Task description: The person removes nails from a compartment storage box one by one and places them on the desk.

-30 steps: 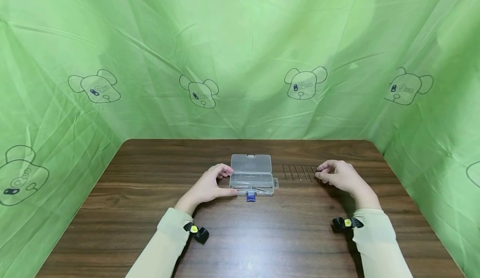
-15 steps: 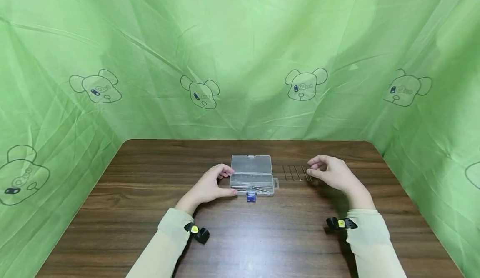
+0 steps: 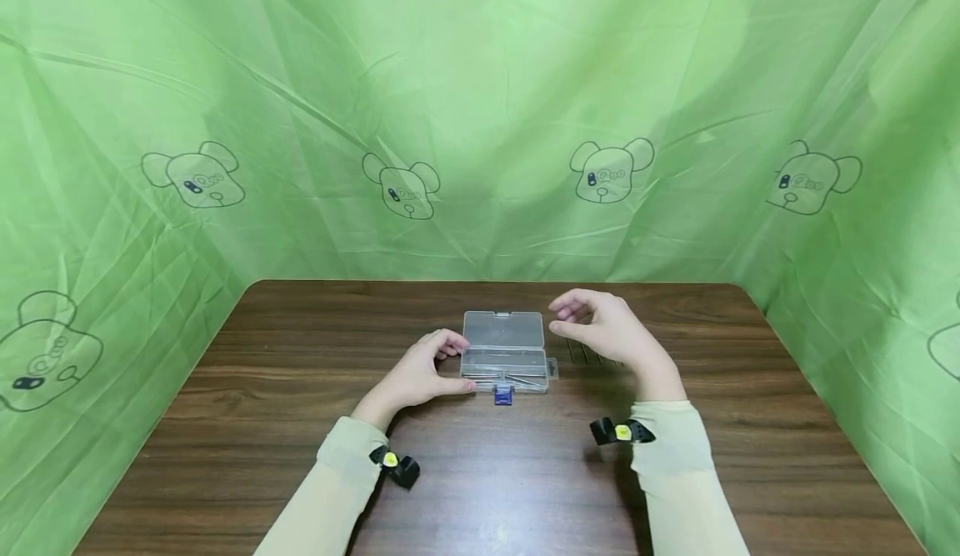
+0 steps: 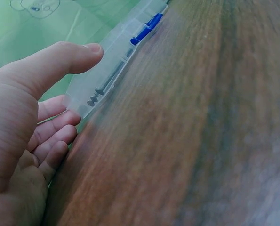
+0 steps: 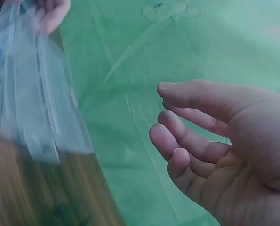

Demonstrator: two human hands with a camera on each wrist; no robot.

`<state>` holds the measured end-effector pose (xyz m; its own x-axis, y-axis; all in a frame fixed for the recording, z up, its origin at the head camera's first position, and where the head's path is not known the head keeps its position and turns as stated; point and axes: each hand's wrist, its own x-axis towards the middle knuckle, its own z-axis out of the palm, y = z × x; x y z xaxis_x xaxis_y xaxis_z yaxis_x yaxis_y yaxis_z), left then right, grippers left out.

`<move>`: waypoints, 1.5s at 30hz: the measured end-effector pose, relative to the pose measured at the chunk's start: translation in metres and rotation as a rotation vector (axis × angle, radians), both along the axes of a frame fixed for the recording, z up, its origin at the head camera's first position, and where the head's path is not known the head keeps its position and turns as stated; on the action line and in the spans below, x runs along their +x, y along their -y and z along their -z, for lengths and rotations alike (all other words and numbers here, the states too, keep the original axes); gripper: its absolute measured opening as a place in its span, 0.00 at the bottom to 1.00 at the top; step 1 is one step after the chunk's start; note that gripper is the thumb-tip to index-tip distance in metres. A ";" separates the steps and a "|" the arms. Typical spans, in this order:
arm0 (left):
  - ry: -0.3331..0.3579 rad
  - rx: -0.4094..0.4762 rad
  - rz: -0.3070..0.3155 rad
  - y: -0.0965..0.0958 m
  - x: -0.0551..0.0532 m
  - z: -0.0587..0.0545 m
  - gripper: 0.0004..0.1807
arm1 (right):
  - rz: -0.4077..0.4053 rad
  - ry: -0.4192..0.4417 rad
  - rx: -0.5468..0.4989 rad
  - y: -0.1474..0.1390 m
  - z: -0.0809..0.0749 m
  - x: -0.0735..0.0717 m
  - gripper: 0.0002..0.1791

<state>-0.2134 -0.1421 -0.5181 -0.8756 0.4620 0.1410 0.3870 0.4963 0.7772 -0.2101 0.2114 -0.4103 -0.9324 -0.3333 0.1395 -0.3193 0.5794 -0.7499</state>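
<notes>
A clear plastic box [image 3: 502, 359] lies with its lid [image 3: 503, 330] folded back and its blue latch [image 3: 503, 396] at the front. Long thin metal nails [image 3: 525, 380] lie inside. My left hand [image 3: 412, 369] holds the box's left end, thumb at the front corner and fingers by the side. To the right of the box hovers my right hand [image 3: 609, 333], fingers loosely bent. Nothing shows between those fingers in the right wrist view. Under it, partly hidden, several more nails [image 3: 587, 353] lie on the table in a row.
The brown wooden table [image 3: 480, 473] has green cloth [image 3: 495, 81] hung behind it and at both sides. A clear hanging tab [image 3: 553, 368] sticks out from the box's right end. Each wrist wears a black camera [image 3: 406, 472].
My right hand has let go of the rightmost nail in the row, risen and moved left over the row toward the box. My left hand and the box stay in place.
</notes>
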 end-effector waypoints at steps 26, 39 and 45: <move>-0.005 0.006 0.014 -0.002 -0.002 0.000 0.36 | -0.212 -0.156 0.143 0.078 0.066 -0.015 0.03; 0.005 0.004 -0.001 0.000 0.000 0.001 0.36 | -0.184 -0.212 0.249 0.086 0.069 -0.016 0.06; 0.004 0.005 0.004 -0.001 0.000 0.001 0.36 | -0.156 -0.238 0.310 0.088 0.069 -0.015 0.06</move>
